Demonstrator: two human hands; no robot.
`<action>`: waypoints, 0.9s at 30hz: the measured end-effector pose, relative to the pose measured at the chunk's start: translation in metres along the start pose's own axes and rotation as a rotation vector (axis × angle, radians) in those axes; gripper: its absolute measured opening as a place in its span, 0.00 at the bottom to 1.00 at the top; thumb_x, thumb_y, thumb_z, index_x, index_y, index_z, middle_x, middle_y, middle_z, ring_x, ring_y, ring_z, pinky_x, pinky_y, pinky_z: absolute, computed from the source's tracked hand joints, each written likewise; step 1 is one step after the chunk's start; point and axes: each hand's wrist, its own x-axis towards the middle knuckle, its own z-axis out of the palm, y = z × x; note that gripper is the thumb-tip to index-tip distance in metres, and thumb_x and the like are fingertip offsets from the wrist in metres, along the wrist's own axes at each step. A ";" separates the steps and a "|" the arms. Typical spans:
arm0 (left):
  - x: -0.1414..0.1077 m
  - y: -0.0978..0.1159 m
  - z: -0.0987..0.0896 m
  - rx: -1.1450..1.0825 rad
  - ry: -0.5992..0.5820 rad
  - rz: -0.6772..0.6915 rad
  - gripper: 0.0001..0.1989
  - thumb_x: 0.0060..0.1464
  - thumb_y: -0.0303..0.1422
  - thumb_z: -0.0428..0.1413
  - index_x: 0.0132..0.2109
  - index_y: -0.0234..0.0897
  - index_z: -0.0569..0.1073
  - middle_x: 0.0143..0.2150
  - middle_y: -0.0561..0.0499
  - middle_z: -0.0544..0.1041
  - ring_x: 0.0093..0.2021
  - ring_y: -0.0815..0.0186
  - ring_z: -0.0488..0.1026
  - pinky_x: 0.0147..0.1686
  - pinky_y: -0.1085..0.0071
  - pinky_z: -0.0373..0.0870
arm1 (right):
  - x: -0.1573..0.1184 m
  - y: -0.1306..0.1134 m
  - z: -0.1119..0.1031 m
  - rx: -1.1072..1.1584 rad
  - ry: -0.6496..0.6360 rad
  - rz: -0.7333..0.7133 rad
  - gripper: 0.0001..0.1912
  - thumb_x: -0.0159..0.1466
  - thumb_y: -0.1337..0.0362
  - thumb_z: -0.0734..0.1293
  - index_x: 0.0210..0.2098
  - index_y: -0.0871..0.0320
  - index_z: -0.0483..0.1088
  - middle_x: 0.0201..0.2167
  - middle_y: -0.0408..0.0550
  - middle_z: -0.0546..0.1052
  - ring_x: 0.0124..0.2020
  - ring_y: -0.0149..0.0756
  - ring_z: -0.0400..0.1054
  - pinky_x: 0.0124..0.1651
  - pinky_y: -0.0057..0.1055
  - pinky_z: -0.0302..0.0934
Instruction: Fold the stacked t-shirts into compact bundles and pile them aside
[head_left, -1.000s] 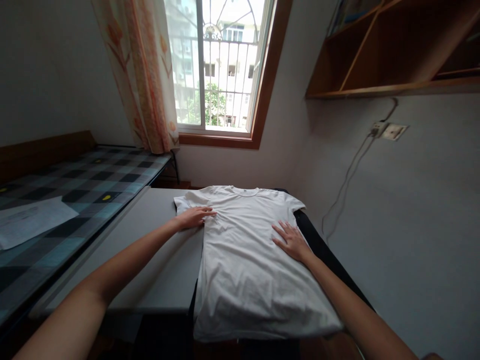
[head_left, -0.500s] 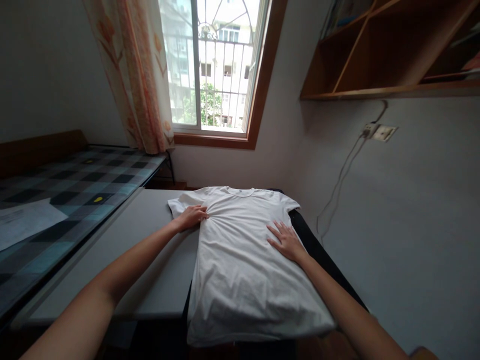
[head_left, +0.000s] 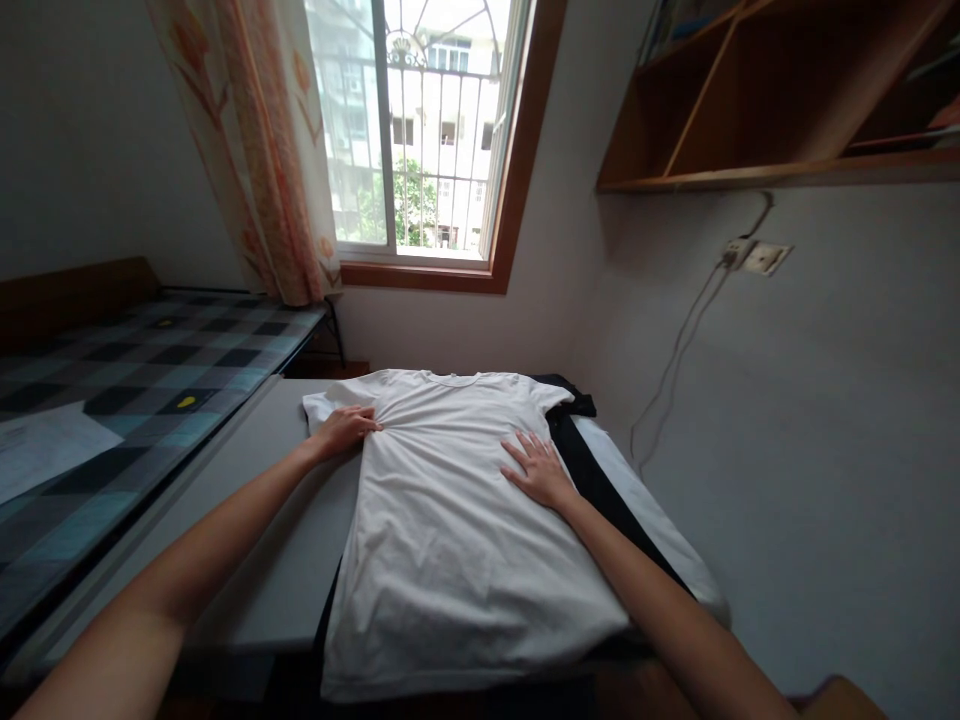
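A white T-shirt (head_left: 450, 540) lies spread out, its collar toward the window and its hem hanging over the near edge of the table (head_left: 262, 560). My left hand (head_left: 346, 430) pinches the shirt's left side just below the sleeve, and creases fan out from that grip. On the right side of the shirt, my right hand (head_left: 541, 470) rests flat with its fingers spread. Black cloth (head_left: 611, 490) shows from beneath the shirt along its right side and by the right sleeve.
A bed with a checked cover (head_left: 217, 345) stands at the left, with a paper sheet (head_left: 52, 445) on it. Ahead are a curtain (head_left: 277, 180) and a barred window. At the right, a wooden shelf (head_left: 757, 178) hangs above a wall socket (head_left: 754, 255) with cables.
The T-shirt has shifted left across the table with both hands on it. More black cloth and a white surface beyond it now show on the right.
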 end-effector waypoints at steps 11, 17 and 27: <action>-0.030 -0.062 -0.013 0.023 -0.030 -0.192 0.19 0.61 0.36 0.45 0.46 0.43 0.80 0.45 0.48 0.78 0.45 0.60 0.72 0.45 0.69 0.64 | 0.039 -0.072 0.003 0.055 -0.012 -0.011 0.36 0.66 0.38 0.52 0.69 0.43 0.52 0.72 0.50 0.48 0.71 0.53 0.37 0.68 0.55 0.31; -0.044 -0.096 -0.023 0.010 -0.045 -0.269 0.19 0.61 0.39 0.45 0.43 0.41 0.80 0.46 0.48 0.78 0.46 0.57 0.72 0.45 0.68 0.64 | 0.060 -0.113 0.000 0.076 -0.038 -0.030 0.37 0.66 0.38 0.51 0.70 0.43 0.50 0.73 0.48 0.46 0.72 0.53 0.35 0.68 0.55 0.30; -0.048 -0.083 -0.033 0.064 -0.046 -0.365 0.13 0.57 0.33 0.51 0.40 0.37 0.81 0.51 0.44 0.77 0.49 0.54 0.73 0.51 0.61 0.65 | 0.074 -0.130 0.004 0.107 0.029 -0.062 0.36 0.67 0.40 0.51 0.69 0.50 0.54 0.71 0.52 0.51 0.71 0.53 0.39 0.68 0.53 0.32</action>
